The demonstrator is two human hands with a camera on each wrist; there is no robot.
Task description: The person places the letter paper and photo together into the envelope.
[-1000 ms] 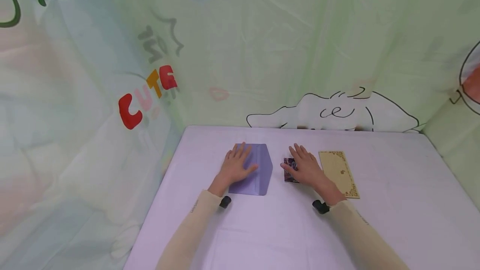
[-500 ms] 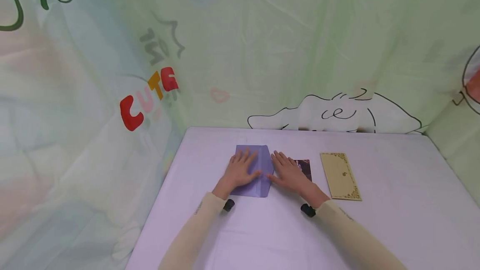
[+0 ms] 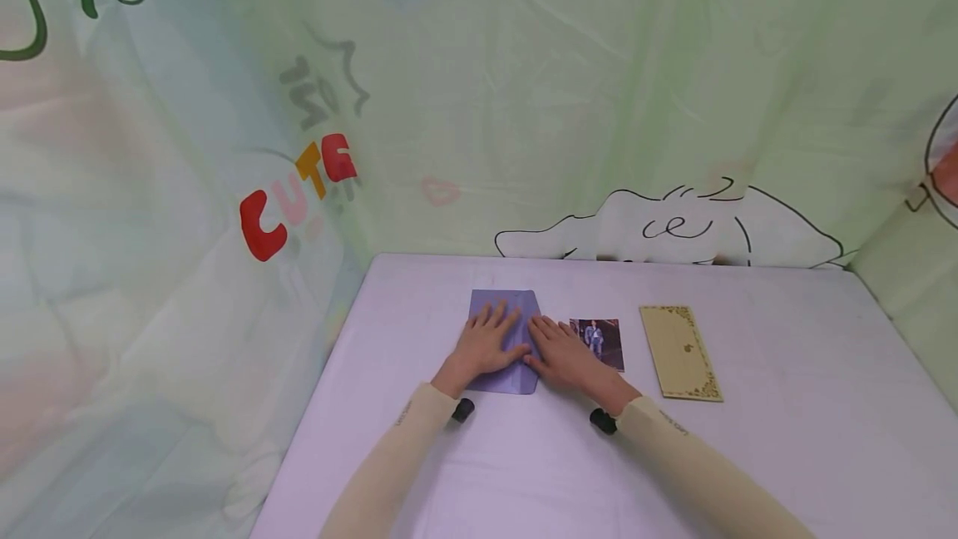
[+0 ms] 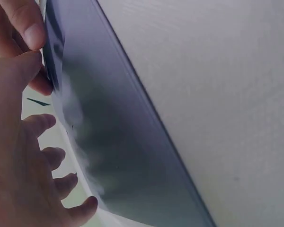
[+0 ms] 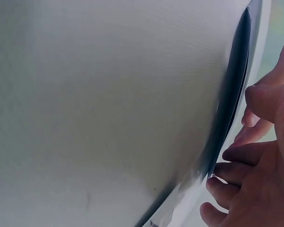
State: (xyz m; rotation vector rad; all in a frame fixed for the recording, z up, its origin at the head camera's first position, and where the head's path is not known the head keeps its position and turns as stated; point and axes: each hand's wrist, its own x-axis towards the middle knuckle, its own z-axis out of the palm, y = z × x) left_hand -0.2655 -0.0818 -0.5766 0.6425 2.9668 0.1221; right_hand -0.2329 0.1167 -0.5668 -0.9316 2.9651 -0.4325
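Note:
A purple envelope [image 3: 497,384] lies on the table, its pointed flap on the right side. My left hand [image 3: 482,348] rests on the envelope, fingers spread. At the flap, my right hand [image 3: 569,356] touches the envelope's right edge with its fingers extended and hides part of that edge. The two thumbs come close together over the envelope. In the left wrist view the envelope [image 4: 118,142] shows a glossy surface beside the left hand [image 4: 33,137]. Its dark edge [image 5: 234,90] stands slightly raised near the right hand [image 5: 255,161] in the right wrist view.
A small dark photo [image 3: 609,343] of a standing figure lies just right of the right hand, partly covered by it. Farther right is a tan rectangular card [image 3: 677,352] with ornate corners. A printed curtain [image 3: 524,106] hangs behind the pale lilac table [image 3: 524,481].
My right hand has moved left from over the photo to the envelope's flap, uncovering most of the photo, which has shifted slightly right. My left hand has slid slightly right on the envelope.

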